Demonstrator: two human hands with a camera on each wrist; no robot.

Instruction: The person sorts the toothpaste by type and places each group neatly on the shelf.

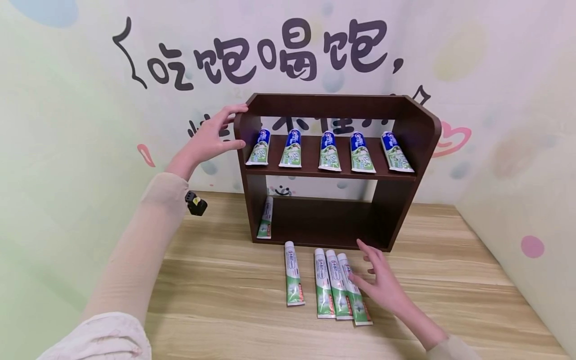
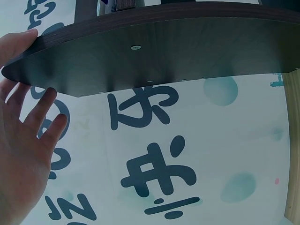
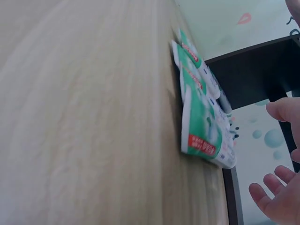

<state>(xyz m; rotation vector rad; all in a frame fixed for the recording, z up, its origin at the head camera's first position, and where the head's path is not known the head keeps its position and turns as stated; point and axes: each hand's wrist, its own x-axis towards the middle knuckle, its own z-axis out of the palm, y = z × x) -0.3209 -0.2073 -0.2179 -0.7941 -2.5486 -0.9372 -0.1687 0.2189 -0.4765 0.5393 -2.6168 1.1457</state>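
My left hand [image 1: 208, 137] holds the upper left side of a dark brown two-tier shelf [image 1: 333, 105]. In the left wrist view, the thumb lies at the panel's front edge [image 2: 164, 11] and the fingers reach the opposite edge. My right hand [image 1: 381, 277] hovers with fingers spread beside the rightmost toothpaste tube [image 1: 355, 295], thumb overlapping it in the head view. That green-and-white tube lies against two alike, a middle tube [image 1: 338, 285] and a left tube [image 1: 323, 285]. Another toothpaste tube [image 1: 293, 275] lies apart to their left. The right wrist view shows space between hand and tubes.
Several blue-and-green toothpaste tubes [image 1: 330, 151] stand in a row on the upper tier. One white-and-green tube [image 1: 266, 218] leans at the lower tier's left end. A small black object [image 1: 196, 204] appears by the left wrist. Printed walls [image 1: 508, 150] enclose the wooden table [image 1: 216, 300].
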